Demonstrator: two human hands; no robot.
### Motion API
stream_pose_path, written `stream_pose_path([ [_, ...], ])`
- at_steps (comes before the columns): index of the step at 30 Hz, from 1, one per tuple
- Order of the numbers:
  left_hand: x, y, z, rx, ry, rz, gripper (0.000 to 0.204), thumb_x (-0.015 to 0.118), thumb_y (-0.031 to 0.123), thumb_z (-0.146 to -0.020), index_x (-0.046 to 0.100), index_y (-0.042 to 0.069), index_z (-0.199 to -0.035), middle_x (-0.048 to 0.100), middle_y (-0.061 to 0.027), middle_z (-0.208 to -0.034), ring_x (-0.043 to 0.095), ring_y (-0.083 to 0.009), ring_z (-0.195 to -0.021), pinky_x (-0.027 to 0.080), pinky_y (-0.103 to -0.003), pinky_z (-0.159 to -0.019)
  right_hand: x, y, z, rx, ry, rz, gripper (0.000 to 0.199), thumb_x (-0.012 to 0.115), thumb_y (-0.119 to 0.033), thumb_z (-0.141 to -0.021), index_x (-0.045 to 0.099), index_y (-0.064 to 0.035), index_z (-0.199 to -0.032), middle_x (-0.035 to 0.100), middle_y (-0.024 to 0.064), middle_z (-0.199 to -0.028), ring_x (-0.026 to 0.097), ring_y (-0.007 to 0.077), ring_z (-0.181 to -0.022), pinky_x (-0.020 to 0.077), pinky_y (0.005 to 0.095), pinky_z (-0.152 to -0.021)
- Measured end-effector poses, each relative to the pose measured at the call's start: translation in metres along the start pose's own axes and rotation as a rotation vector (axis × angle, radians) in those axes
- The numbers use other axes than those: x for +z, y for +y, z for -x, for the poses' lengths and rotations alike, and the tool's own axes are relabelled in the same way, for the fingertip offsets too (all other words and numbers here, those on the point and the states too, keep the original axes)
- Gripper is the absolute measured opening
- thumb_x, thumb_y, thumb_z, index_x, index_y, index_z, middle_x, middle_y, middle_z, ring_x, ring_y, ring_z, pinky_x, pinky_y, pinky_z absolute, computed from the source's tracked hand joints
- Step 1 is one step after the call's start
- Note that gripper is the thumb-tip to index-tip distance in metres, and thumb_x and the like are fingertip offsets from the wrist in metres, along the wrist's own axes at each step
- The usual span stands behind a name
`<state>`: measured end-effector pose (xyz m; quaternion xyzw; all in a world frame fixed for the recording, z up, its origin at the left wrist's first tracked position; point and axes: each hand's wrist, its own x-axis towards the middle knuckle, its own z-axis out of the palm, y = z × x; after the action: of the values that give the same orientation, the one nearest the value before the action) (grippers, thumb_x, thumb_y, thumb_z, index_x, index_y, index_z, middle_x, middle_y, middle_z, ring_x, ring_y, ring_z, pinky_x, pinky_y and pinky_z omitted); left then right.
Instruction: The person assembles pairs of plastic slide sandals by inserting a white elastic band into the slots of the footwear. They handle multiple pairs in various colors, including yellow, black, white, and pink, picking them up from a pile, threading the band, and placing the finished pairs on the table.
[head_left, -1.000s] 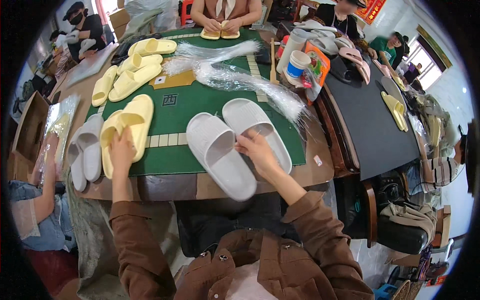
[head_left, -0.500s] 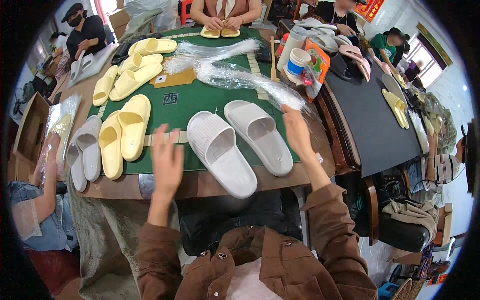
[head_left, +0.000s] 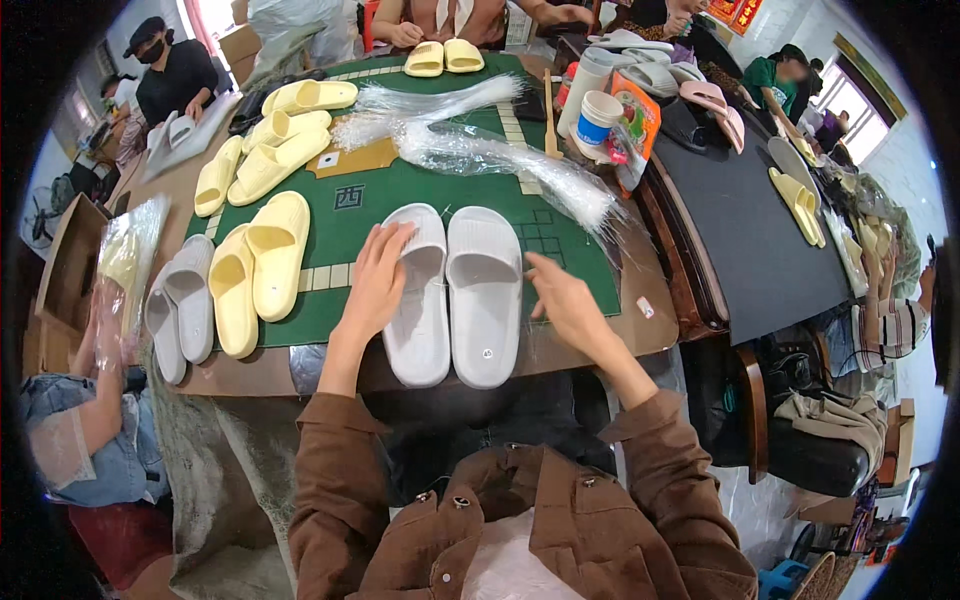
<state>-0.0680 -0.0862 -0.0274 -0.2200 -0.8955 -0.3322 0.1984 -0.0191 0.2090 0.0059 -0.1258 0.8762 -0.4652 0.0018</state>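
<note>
Two light grey slide slippers lie side by side in front of me, toes pointing away: the left slipper and the right slipper. Their heels reach the table's near edge. A small round sticker shows on the right one's heel. My left hand rests its fingers against the outer side of the left slipper's strap, fingers apart. On the other side, my right hand is beside the right slipper, its fingers loosely bent and apart, with nothing visible in them. Beyond the slippers lies a bundle of thin clear plastic strands.
Yellow slippers and a smaller grey pair stand to the left on the green mat. A white-and-blue tub and an orange packet stand at the right. Other people work around the tables; one sits at far left.
The two grey slippers have been turned straight and brought together. My left hand has moved to the left slipper; my right hand has left the strands and come nearer beside the right slipper.
</note>
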Motion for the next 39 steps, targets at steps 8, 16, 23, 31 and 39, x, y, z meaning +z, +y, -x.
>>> stream_pose_path([
  [8, -0.02, 0.122, 0.006, 0.067, -0.005, 0.442, 0.053, 0.058, 0.01, -0.087, 0.043, 0.001, -0.137, 0.054, -0.0169, -0.126, 0.059, -0.0266, -0.102, 0.048, -0.035, -0.082, -0.015, -0.076, 0.012, -0.187, -0.088, -0.504, 0.026, 0.044, 0.003, -0.092, 0.047, 0.0005, -0.118, 0.059, 0.0124, -0.114, 0.063, 0.0128, -0.082, 0.0466, 0.0245, -0.067],
  [16, 0.004, 0.154, 0.034, -0.195, -0.096, 0.881, 0.04, 0.054, -0.001, -0.088, 0.052, 0.0, -0.128, 0.064, -0.0109, -0.098, 0.058, -0.0166, -0.067, 0.047, -0.03, -0.062, -0.011, -0.084, 0.031, -0.185, 0.069, -0.789, 0.018, 0.043, -0.003, -0.098, 0.051, 0.0023, -0.112, 0.052, 0.0164, -0.123, 0.059, 0.0245, -0.113, 0.0477, 0.0336, -0.097],
  [23, -0.025, 0.11, 0.045, 0.087, 0.073, 0.097, 0.013, 0.06, -0.002, -0.078, 0.063, 0.001, -0.091, 0.062, -0.0113, -0.089, 0.058, -0.0305, -0.084, 0.049, -0.039, -0.074, -0.038, -0.058, 0.028, -0.055, 0.32, -0.736, 0.028, 0.038, -0.014, -0.103, 0.04, 0.0008, -0.126, 0.061, 0.016, -0.113, 0.065, 0.0217, -0.096, 0.0527, 0.0276, -0.077],
  [31, -0.021, 0.092, 0.058, 0.015, 0.096, -0.058, 0.017, 0.058, -0.002, -0.081, 0.06, -0.002, -0.098, 0.061, -0.014, -0.093, 0.057, -0.0322, -0.089, 0.047, -0.041, -0.079, 0.016, -0.006, 0.018, -0.118, -0.106, -0.235, 0.041, 0.041, -0.004, -0.095, 0.045, -0.0033, -0.136, 0.061, 0.0056, -0.091, 0.046, 0.0098, -0.058, 0.0414, 0.023, -0.057],
  [39, -0.029, 0.072, 0.077, -0.091, 0.163, -0.052, 0.027, 0.058, -0.004, -0.078, 0.059, -0.002, -0.105, 0.06, -0.0177, -0.101, 0.057, -0.0353, -0.094, 0.047, -0.042, -0.081, 0.015, -0.038, 0.014, 0.18, -0.086, -0.351, 0.029, 0.043, -0.001, -0.092, 0.048, -0.0003, -0.121, 0.066, 0.0093, -0.085, 0.056, 0.0128, -0.056, 0.0463, 0.028, -0.053],
])
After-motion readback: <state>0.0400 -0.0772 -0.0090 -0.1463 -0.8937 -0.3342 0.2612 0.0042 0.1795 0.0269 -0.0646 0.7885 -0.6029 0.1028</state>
